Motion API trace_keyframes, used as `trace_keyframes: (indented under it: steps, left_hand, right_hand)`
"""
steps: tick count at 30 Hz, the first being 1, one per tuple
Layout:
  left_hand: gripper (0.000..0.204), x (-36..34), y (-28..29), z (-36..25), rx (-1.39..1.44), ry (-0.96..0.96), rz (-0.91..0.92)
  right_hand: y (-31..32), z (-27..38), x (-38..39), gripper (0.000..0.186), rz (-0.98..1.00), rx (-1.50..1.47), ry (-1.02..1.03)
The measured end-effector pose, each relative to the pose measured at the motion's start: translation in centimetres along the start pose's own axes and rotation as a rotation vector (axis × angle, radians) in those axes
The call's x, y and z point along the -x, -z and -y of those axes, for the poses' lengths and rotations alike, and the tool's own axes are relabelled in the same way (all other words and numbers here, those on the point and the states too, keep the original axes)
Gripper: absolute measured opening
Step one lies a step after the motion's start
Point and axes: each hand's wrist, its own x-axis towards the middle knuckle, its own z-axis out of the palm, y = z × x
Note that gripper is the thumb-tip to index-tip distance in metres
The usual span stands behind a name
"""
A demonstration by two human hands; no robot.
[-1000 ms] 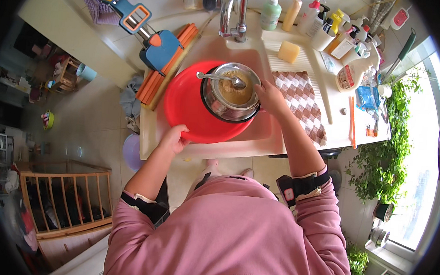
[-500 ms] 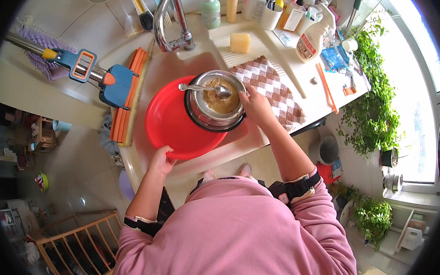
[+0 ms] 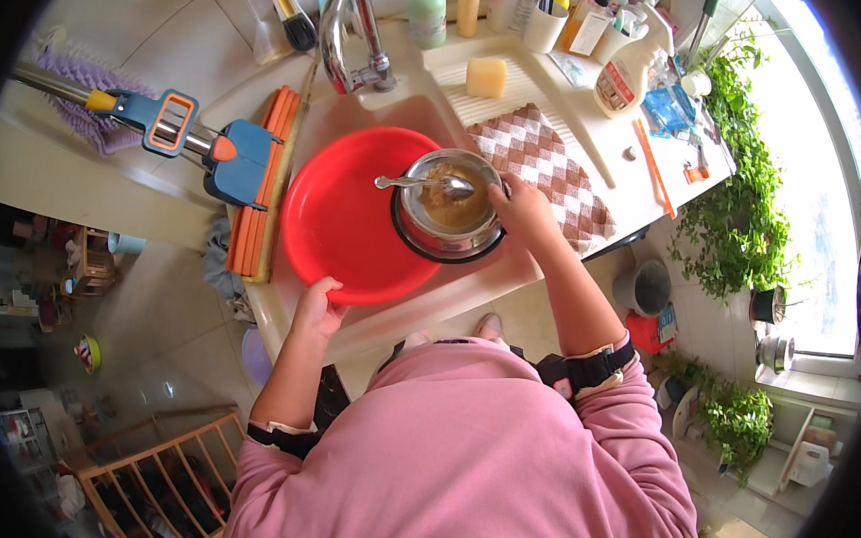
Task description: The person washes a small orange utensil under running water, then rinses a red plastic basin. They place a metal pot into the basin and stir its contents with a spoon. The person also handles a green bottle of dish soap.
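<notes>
A red plastic basin [image 3: 331, 220] sits in the sink, tilted slightly. My left hand [image 3: 320, 307] is closed on its near rim, the thumb over the edge. Over the right side of the basin is a metal bowl [image 3: 420, 227] with a dark band round its base. My right hand [image 3: 525, 211] pinches this bowl's right rim, some fingers hidden. Inside the bowl is a brownish, wet-looking mixture [image 3: 443, 211], and a metal spoon [image 3: 408, 182] lies across the rim with its round end over the mixture.
The chrome faucet [image 3: 373, 71] rises behind the basin. A brown-and-white checked cloth [image 3: 542, 177] and a yellow sponge [image 3: 486, 78] lie right of the sink. An orange-headed mop [image 3: 265, 182] leans at the left. Several bottles line the back, including a spray bottle [image 3: 623, 82].
The metal bowl has moved right relative to the basin, so more of the red inside shows. My right hand moved with it. The left hand keeps its hold; the whole view shifted slightly.
</notes>
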Motion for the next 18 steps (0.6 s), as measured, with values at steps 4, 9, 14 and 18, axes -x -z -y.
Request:
trace_keyframes:
  steps: [4,9,14,18]
  left_hand:
    - [0.018,-0.2,0.6,-0.6,0.042,0.027,0.009]
    - [0.02,-0.8,1.0,-0.9,0.056,0.061,-0.016]
    - [0.019,-1.2,1.4,-1.1,0.043,0.032,-0.062]
    - [0.019,-1.1,1.6,-1.1,0.045,0.053,-0.029]
  right_hand:
    - [1.7,0.4,0.3,0.047,-0.018,0.011,-0.057]
    - [4.0,0.8,1.1,0.047,-0.046,-0.066,-0.087]
    - [7.1,-0.9,-0.2,0.048,-0.155,-0.208,-0.169]
    - [10.9,-5.3,-1.9,0.051,-0.294,-0.243,-0.283]
